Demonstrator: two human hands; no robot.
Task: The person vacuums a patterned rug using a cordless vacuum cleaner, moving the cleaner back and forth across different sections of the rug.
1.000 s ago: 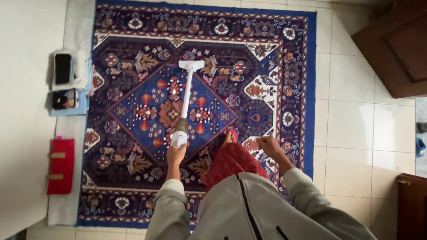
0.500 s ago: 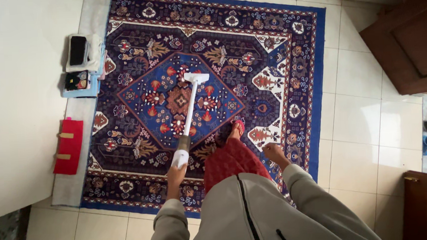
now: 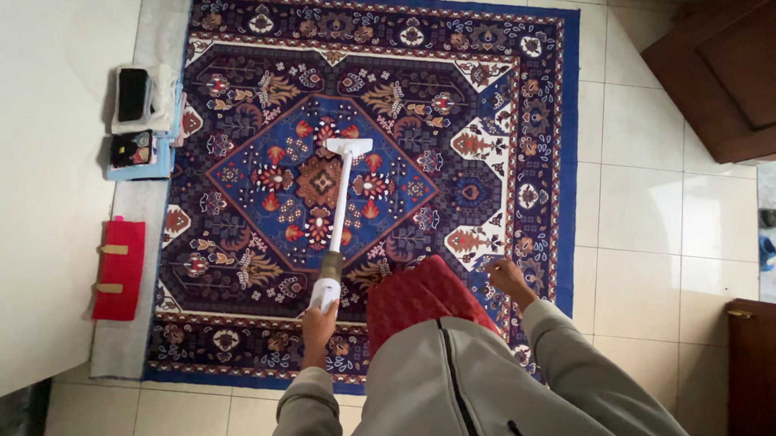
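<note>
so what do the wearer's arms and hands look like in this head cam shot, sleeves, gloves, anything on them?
Both arms are in long, loose light grey jacket sleeves with gathered cuffs at the wrists. The left hand and right hand are bare: no gloves, and no rings or watch visible. The matching grey jacket front has a dark centre zip and two dark drawcords.

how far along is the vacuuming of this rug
Done: cannot tell; no cleaned strip shows on the patterned rug. In hand: the left hand grips the white stick vacuum, its head on the blue centre diamond. The right hand hangs free. Left: cannot say which parts, borders included, remain.
</note>
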